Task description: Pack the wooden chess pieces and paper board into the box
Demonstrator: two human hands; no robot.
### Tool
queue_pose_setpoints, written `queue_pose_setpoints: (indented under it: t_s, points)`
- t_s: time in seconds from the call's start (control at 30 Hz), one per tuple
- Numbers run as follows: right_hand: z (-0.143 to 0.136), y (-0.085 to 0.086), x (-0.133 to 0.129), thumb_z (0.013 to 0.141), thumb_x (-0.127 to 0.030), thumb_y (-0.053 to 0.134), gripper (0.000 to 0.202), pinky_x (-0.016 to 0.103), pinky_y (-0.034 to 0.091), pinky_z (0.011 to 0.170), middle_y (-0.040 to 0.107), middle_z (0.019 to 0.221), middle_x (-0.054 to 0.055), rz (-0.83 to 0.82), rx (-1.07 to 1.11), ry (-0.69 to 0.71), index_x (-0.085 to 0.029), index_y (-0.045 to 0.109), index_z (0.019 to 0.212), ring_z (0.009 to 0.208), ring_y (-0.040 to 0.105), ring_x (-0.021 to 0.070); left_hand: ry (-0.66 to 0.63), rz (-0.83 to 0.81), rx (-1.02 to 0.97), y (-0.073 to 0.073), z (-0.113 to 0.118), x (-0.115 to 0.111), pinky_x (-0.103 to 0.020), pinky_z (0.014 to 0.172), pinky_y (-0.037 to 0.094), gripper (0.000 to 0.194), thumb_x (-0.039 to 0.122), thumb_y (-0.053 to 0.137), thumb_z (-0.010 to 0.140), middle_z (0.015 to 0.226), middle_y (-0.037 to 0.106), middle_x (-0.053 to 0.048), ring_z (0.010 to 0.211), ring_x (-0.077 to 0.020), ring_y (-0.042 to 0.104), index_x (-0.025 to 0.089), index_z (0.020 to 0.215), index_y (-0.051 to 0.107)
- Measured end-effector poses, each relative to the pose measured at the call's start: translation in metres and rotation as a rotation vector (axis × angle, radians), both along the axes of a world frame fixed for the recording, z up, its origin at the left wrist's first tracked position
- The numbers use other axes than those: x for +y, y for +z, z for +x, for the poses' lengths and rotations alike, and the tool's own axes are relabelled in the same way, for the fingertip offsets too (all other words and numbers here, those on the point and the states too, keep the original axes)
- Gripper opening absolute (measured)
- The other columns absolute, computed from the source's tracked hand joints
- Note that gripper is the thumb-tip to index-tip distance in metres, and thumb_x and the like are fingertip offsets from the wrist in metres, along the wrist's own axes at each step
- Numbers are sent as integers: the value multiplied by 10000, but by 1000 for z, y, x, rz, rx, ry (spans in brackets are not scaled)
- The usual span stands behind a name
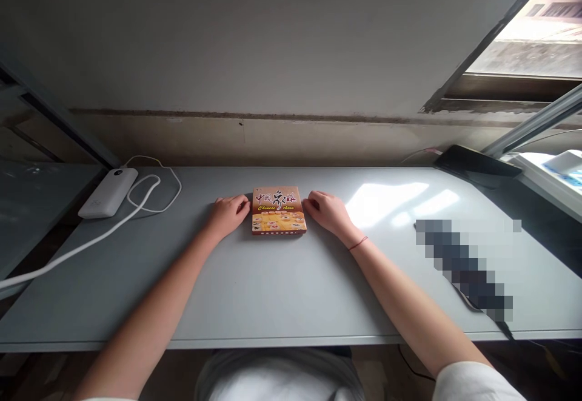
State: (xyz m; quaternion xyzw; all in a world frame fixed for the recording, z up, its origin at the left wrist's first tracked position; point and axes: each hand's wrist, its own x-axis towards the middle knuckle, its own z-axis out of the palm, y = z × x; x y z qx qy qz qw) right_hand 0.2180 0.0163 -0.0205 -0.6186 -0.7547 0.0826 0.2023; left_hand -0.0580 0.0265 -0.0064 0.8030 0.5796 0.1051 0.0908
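Note:
A flat box labelled Chinese chess (279, 210) lies face up on the grey table (273, 292), its lid closed. Just left of the box rests my left hand (229, 214), fingers curled into a loose fist with nothing in it. On the box's right side, my right hand (326, 209) is likewise curled and holds nothing; a thin red string circles that wrist. Both hands lie on the tabletop very near the box's sides.
At the left stands a white power bank (108, 193) with a white cable (86, 243) running to the left edge. A pixelated dark object (468, 270) lies at the right. A black object (477, 163) sits at the back right, near the wall.

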Motion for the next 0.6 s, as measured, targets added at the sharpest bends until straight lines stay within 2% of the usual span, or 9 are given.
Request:
queue_pose_setpoints:
  t_s: [0.6]
  points:
    - [1,-2,1,888,-310,417,276,254,230,522,526,642,7,10,9,17,-212,386,632,546,390,130,-19,15,-33,-2,-1,1,-293,733,353,174,247,408,910,824,701,6,768,-178,628,226,830,561]
